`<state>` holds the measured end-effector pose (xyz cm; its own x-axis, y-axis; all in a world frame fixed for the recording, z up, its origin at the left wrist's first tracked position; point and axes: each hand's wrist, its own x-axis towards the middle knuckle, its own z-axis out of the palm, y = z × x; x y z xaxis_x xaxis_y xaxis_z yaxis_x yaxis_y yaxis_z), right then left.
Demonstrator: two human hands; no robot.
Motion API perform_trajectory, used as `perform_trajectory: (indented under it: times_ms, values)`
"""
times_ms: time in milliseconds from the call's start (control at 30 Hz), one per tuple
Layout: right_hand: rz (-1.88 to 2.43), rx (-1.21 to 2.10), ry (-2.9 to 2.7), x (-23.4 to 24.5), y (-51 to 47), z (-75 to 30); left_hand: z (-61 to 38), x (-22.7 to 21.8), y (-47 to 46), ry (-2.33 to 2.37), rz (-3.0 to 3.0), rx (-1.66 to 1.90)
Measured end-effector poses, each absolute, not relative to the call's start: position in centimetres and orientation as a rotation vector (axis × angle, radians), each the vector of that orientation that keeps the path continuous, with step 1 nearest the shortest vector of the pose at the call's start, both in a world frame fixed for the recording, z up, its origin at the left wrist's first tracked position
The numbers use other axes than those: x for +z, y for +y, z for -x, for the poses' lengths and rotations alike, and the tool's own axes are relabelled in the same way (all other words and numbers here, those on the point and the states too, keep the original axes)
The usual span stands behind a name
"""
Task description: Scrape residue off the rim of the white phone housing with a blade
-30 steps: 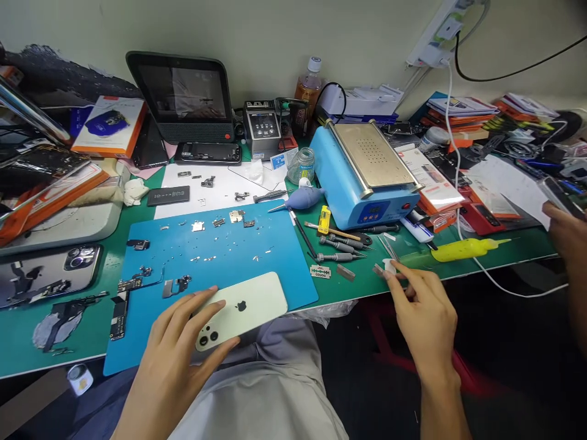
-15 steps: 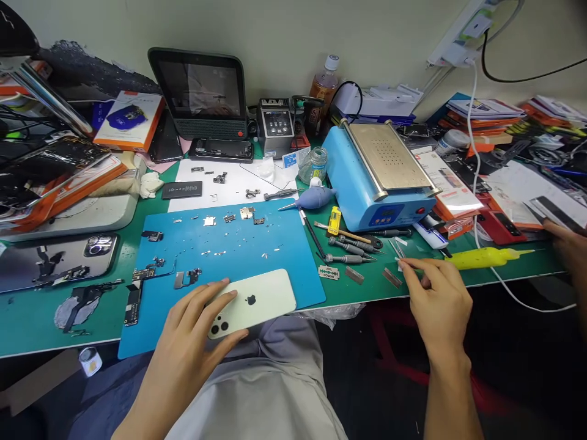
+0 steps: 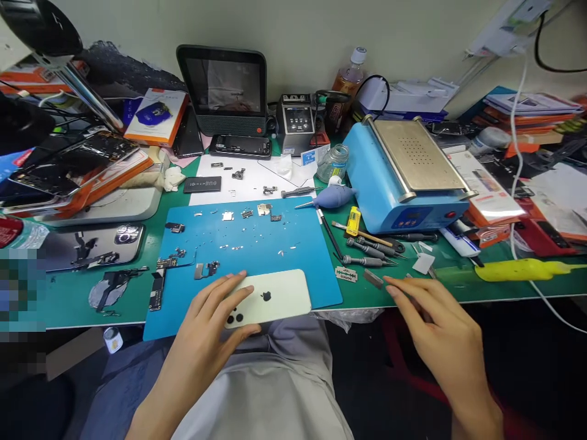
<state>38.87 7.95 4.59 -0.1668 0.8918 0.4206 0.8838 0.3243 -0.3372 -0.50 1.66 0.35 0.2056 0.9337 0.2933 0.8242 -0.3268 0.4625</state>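
A pale green smartphone [image 3: 282,298] lies back up at the front edge of the blue mat [image 3: 266,244]. My left hand [image 3: 217,311] grips its camera end, with fingers on the back and thumb along the near edge. My right hand [image 3: 435,324] is over the bench edge, thumb and forefinger pinched; what they hold, if anything, is hidden. Just left of those fingertips lies a narrow blade piece [image 3: 373,278], beside a whole razor blade [image 3: 346,274]. A small white piece [image 3: 423,263] rests behind the right hand.
Small phone parts are scattered over the mat. Screwdrivers [image 3: 367,261], a yellow-handled tool [image 3: 353,221] and a blue air blower [image 3: 332,197] lie to its right. A blue heating plate machine [image 3: 380,183] stands behind them. A yellow tube [image 3: 518,269] lies at the right.
My right hand has moved from the small white piece, now lying on the bench, down and left to the blades. The view has turned left. My left hand still grips the smartphone.
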Motion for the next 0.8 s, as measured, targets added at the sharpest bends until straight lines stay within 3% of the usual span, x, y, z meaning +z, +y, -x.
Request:
perform_trajectory:
  times_ms: [367, 800]
  values:
    - [1.543, 0.051, -2.141, 3.0, 10.3, -35.3, 1.2, 1.1, 1.5, 1.728, -2.202, 0.766]
    - [1.588, 0.494, -1.892, 4.1, 10.7, -35.4, 1.2, 1.5, 1.5, 1.713, -2.018, 0.764]
